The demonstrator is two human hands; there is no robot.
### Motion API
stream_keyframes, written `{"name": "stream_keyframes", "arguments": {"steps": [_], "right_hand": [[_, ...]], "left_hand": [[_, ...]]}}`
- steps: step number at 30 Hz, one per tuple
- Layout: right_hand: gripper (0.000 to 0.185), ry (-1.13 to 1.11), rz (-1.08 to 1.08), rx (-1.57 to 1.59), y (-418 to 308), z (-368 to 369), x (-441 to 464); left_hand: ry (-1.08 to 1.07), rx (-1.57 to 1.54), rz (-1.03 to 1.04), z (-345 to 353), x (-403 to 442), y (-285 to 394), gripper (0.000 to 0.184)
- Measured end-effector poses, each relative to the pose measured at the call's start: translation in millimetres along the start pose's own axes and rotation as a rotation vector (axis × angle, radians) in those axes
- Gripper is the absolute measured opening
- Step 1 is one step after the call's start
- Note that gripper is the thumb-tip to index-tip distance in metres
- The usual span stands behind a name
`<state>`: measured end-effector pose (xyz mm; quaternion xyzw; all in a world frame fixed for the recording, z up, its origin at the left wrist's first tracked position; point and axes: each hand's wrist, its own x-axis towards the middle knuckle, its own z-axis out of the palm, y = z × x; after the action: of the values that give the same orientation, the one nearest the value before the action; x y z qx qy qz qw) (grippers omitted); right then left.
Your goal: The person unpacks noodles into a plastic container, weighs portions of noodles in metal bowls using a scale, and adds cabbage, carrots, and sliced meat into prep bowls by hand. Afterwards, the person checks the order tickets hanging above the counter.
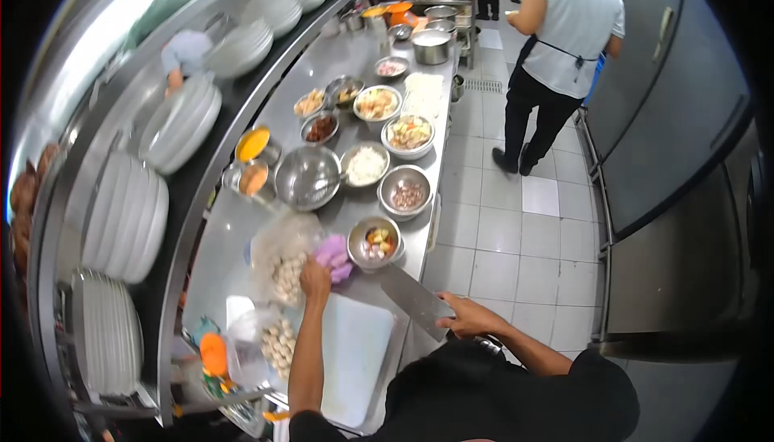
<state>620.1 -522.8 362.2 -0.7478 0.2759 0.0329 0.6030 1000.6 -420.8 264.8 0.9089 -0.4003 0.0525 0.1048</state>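
Note:
My right hand [466, 316] is wrapped round the handle of a wide cleaver [414, 295], whose blade points up and left beside the cutting board. My left hand [315, 278] reaches to a clear plastic bag of pale, roundish pieces [288, 275]; its fingertips are hard to make out. Just right of that hand lie purple pieces [333, 257]. Below it is the white cutting board [347, 353]. A steel bowl of mixed cut pieces [375, 242] sits above the board, and a clear container of pale pieces [278, 347] stands to its left.
Several steel bowls of food, including one with white bits [365, 165], line the steel counter [234, 232]. An empty bowl with a whisk [308, 178] stands among them. Stacked white plates [129, 216] fill the left shelf. A person in a white shirt [568, 23] stands in the aisle.

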Motion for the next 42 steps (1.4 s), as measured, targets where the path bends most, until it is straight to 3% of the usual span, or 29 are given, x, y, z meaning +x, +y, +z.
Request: {"name": "stream_keyframes", "arguments": {"steps": [3, 4, 5, 7, 8, 10, 11, 13, 14, 17, 19, 21, 24, 25, 27, 28, 32, 34, 35, 37, 39, 40, 41, 42], "right_hand": [[0.061, -0.067, 0.076, 0.073, -17.8, -20.1, 11.9], [0.05, -0.021, 0.0, 0.077, -14.0, -19.3, 21.9], [0.05, -0.016, -0.01, 0.085, -14.3, -22.5, 31.4], [0.038, -0.043, -0.135, 0.05, -19.6, -25.9, 44.6], [0.031, -0.014, -0.185, 0.061, -25.9, -28.4, 48.3], [0.03, -0.04, -0.236, 0.149, -23.6, -26.2, 67.3], [0.03, -0.061, -0.282, 0.23, -23.7, -23.3, 74.3], [0.022, 0.027, -0.339, 0.279, -37.7, -17.4, 80.0], [0.023, 0.06, -0.413, 0.199, -50.3, -17.0, 82.0], [0.036, 0.235, -0.764, -0.174, -52.5, 13.3, 129.7], [0.049, 0.384, -0.904, -0.153, -67.8, 42.8, 145.2], [0.056, 0.319, -0.861, -0.385, -90.8, 56.7, 143.2], [0.059, 0.206, -0.924, -0.566, -95.1, 82.1, 137.9], [0.059, 0.184, -0.923, -0.563, -90.1, 88.0, 138.7], [0.059, 0.196, -0.941, -0.58, -82.7, 96.0, 140.9], [0.061, 0.176, -0.928, -0.613, -73.7, 95.9, 137.8], [0.062, 0.104, -0.908, -0.58, -54.2, 65.6, 97.6], [0.039, 0.148, -1.057, -0.217, -42.8, 44.7, 85.6], [0.039, 0.142, -1.052, -0.222, -48.2, 25.6, 78.7], [0.023, -0.273, -0.256, 0.168, -68.0, -10.5, 67.7], [0.023, -0.319, -0.273, 0.354, -53.8, -8.9, 85.4], [0.022, -0.385, -0.256, 0.447, -52.1, -7.1, 95.1], [0.022, -0.449, -0.239, 0.539, -49.2, -2.2, 103.7], [0.024, -0.376, -0.238, 0.517, -47.1, 7.4, 114.6]], "left_hand": [[-0.052, 0.132, 0.033, -51.5, 17.7, 6.3, 0.034], [-0.06, 0.197, 0.023, -67.8, 20.9, 8.1, 0.032], [-0.053, 0.206, 0.03, -80.1, 27.2, 3.0, 0.032], [0.031, -0.322, -0.135, -101.8, 32.9, -16.1, 0.038], [0.03, -0.314, -0.136, -107.9, 28.7, -21.4, 0.038], [0.165, -1.679, -0.42, -119.5, 10.6, -27.3, 0.039], [0.167, -1.668, -0.438, -124.7, -1.6, -27.0, 0.039], [0.006, -2.211, -0.284, -133.4, -41.1, -19.8, 0.044], [0.07, -2.336, -0.298, -127.4, -55.5, -16.6, 0.048], [0.168, -2.276, -0.332, -115.9, -95.4, 15.3, 0.053], [0.209, -2.212, -0.451, -112.1, -109.3, 40.2, 0.054], [0.079, -2.191, -0.421, -109.3, -117.3, 61.9, 0.057], [0.118, -2.26, -0.47, -111.4, -124.0, 83.1, 0.062], [0.134, -2.26, -0.49, -109.4, -128.7, 81.2, 0.062], [0.062, -2.455, -0.319, -111.5, -131.9, 81.8, 0.075], [0.183, -2.515, -0.376, -108.9, -130.5, 86.7, 0.084], [0.312, -2.414, -0.423, -119.6, -121.4, 89.9, 0.093], [0.28, -2.49, -0.413, -105.2, -118.8, 64.4, 0.096], [0.248, -2.563, -0.406, -99.3, -119.0, 54.4, 0.099], [0.159, -2.615, -0.305, -92.1, -119.3, 49.7, 0.098], [-0.039, -2.729, -0.15, -76.7, -118.8, 48.9, 0.098], [0.141, -2.62, -0.53, -71.2, -118.1, 57.1, 0.099], [0.133, -2.623, -0.53, -69.7, -118.8, 64.9, 0.099], [0.017, -2.728, -0.361, -68.3, -117.6, 71.9, 0.1]]}}
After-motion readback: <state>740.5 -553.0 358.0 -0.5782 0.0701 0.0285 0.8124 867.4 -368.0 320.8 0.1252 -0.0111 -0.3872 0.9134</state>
